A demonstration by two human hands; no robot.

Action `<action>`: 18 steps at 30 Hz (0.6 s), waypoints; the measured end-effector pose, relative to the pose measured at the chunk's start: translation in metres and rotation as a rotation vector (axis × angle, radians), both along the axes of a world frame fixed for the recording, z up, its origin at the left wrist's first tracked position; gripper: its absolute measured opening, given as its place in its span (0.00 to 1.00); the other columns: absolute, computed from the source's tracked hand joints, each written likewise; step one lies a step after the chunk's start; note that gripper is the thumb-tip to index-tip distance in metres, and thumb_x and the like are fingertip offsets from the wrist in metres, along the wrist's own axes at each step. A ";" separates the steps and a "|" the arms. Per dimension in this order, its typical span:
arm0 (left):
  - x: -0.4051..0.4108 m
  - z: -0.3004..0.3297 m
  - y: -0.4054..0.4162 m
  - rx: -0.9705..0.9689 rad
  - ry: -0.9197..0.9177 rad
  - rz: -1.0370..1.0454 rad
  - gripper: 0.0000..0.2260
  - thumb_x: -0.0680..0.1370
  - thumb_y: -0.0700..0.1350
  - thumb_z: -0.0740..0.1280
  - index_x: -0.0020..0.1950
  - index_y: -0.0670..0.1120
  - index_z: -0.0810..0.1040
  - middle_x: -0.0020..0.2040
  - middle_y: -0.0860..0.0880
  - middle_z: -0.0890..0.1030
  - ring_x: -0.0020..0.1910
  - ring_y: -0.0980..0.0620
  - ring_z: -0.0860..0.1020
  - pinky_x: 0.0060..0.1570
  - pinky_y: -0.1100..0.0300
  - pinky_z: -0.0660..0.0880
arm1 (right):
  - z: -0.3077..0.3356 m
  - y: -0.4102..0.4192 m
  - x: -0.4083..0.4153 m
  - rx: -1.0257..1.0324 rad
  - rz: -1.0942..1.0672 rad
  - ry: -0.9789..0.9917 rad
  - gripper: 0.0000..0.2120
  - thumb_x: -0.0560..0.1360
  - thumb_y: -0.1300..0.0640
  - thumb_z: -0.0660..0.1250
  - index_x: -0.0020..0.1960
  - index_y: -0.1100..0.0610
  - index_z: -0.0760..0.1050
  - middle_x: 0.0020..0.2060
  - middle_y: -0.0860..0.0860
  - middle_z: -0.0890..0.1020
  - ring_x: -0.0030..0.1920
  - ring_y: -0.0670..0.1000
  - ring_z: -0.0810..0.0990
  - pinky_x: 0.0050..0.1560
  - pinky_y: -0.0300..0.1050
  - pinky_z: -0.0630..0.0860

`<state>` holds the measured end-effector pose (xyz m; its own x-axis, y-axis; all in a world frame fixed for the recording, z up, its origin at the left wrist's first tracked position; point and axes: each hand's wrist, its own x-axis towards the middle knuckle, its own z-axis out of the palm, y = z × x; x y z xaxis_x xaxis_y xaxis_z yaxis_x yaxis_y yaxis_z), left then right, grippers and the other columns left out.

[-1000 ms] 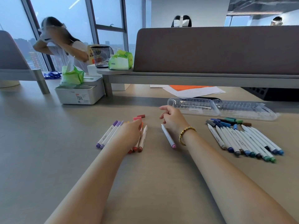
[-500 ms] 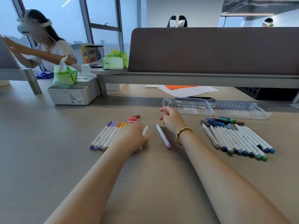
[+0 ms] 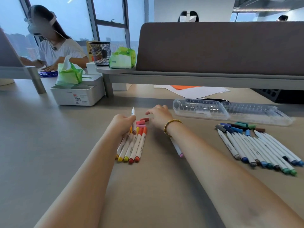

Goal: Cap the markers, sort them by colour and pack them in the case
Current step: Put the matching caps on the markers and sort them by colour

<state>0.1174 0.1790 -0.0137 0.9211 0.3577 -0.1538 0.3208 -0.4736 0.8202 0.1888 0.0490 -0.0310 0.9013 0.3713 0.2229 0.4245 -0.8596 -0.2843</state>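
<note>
Left hand [image 3: 122,123]: clenched around a white marker [image 3: 133,120], held nearly upright, reddish tip down
Right hand [image 3: 158,116]: released, fingers spread just above the loose caps [image 3: 142,121]
Warm markers [image 3: 131,145]: row on the table [image 3: 49,145], at 6 o'clock of the left hand
Pink marker [image 3: 177,148]: partly under the right wrist
Cool markers [image 3: 263,148]: fanned at 3 o'clock
Case [image 3: 230,111]: clear, lying open at 1 o'clock

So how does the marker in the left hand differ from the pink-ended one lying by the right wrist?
The marker in the left hand stands nearly upright, pinched in the left hand; the pink-ended marker lies flat on the table, partly hidden under the right wrist. The held one shows a reddish-brown lower end, the lying one pale pink. Both have white barrels.
</note>
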 end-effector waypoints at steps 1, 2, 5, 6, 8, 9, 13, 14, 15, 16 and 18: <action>0.000 0.000 0.000 -0.010 0.003 -0.002 0.14 0.79 0.50 0.60 0.41 0.41 0.75 0.26 0.49 0.68 0.22 0.54 0.64 0.27 0.62 0.62 | 0.000 0.005 0.002 -0.033 0.014 -0.002 0.18 0.79 0.57 0.60 0.68 0.53 0.71 0.63 0.56 0.71 0.65 0.57 0.65 0.63 0.50 0.66; 0.000 -0.001 0.000 -0.016 0.007 -0.002 0.15 0.79 0.51 0.60 0.41 0.41 0.75 0.25 0.49 0.68 0.21 0.54 0.64 0.26 0.62 0.62 | -0.001 0.008 0.004 -0.065 0.021 -0.003 0.17 0.78 0.55 0.61 0.67 0.54 0.72 0.62 0.56 0.72 0.64 0.57 0.65 0.62 0.49 0.67; 0.001 -0.001 -0.001 -0.027 -0.008 -0.010 0.15 0.79 0.51 0.61 0.43 0.41 0.76 0.27 0.48 0.69 0.24 0.54 0.65 0.27 0.62 0.63 | -0.007 0.016 0.008 -0.117 -0.001 -0.036 0.15 0.78 0.53 0.62 0.62 0.57 0.75 0.60 0.57 0.74 0.61 0.56 0.68 0.60 0.48 0.69; 0.001 0.000 -0.002 -0.022 -0.022 -0.018 0.14 0.79 0.51 0.61 0.42 0.41 0.76 0.28 0.48 0.69 0.25 0.54 0.66 0.28 0.62 0.64 | -0.008 0.017 0.008 -0.130 -0.012 -0.061 0.15 0.78 0.53 0.62 0.61 0.58 0.75 0.59 0.57 0.74 0.61 0.56 0.68 0.59 0.48 0.70; 0.004 0.002 -0.003 -0.010 -0.055 -0.025 0.14 0.79 0.51 0.61 0.40 0.42 0.76 0.30 0.47 0.70 0.27 0.54 0.67 0.30 0.63 0.65 | -0.007 0.016 0.007 -0.188 -0.017 -0.115 0.16 0.78 0.52 0.62 0.61 0.61 0.75 0.59 0.58 0.74 0.60 0.57 0.69 0.59 0.47 0.70; 0.005 0.002 -0.003 -0.009 -0.072 -0.025 0.14 0.79 0.51 0.60 0.41 0.42 0.75 0.30 0.47 0.69 0.28 0.53 0.66 0.30 0.63 0.65 | -0.005 0.014 0.004 -0.209 -0.021 -0.133 0.17 0.78 0.52 0.62 0.61 0.62 0.74 0.59 0.58 0.74 0.61 0.57 0.69 0.59 0.47 0.70; 0.000 0.003 -0.012 -0.032 -0.117 -0.042 0.14 0.80 0.50 0.59 0.40 0.42 0.73 0.30 0.48 0.68 0.27 0.54 0.65 0.30 0.63 0.65 | 0.002 -0.005 -0.011 -0.186 -0.061 -0.111 0.16 0.79 0.54 0.61 0.62 0.63 0.72 0.59 0.59 0.77 0.61 0.58 0.71 0.58 0.48 0.70; -0.003 0.003 -0.016 -0.037 -0.123 -0.041 0.14 0.80 0.50 0.59 0.39 0.42 0.72 0.30 0.48 0.68 0.27 0.54 0.65 0.29 0.63 0.64 | 0.003 -0.009 -0.015 -0.158 -0.074 -0.097 0.15 0.79 0.54 0.61 0.61 0.63 0.71 0.58 0.59 0.77 0.60 0.58 0.72 0.57 0.49 0.71; -0.006 0.003 -0.019 -0.038 -0.129 -0.039 0.14 0.80 0.49 0.59 0.38 0.43 0.71 0.30 0.48 0.68 0.28 0.54 0.65 0.29 0.63 0.64 | 0.003 -0.013 -0.019 -0.092 -0.091 -0.067 0.14 0.79 0.55 0.61 0.60 0.62 0.71 0.57 0.60 0.77 0.58 0.58 0.73 0.56 0.49 0.71; -0.009 0.003 -0.022 -0.035 -0.137 -0.038 0.14 0.80 0.49 0.59 0.37 0.43 0.70 0.30 0.48 0.68 0.28 0.54 0.65 0.29 0.63 0.64 | 0.004 -0.017 -0.023 0.018 -0.110 -0.015 0.12 0.79 0.56 0.61 0.60 0.61 0.70 0.55 0.60 0.78 0.56 0.57 0.75 0.55 0.49 0.72; -0.014 0.003 -0.027 -0.030 -0.156 -0.044 0.15 0.80 0.49 0.58 0.36 0.44 0.69 0.31 0.47 0.69 0.28 0.53 0.65 0.29 0.62 0.64 | 0.005 -0.023 -0.031 0.309 -0.107 0.101 0.08 0.80 0.58 0.58 0.57 0.59 0.69 0.53 0.57 0.78 0.53 0.55 0.77 0.49 0.45 0.72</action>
<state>0.1030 0.1523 -0.0105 0.9493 0.3139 -0.0175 0.1678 -0.4589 0.8725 0.1580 0.0258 -0.0256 0.9547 0.2026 0.2179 0.2932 -0.7646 -0.5739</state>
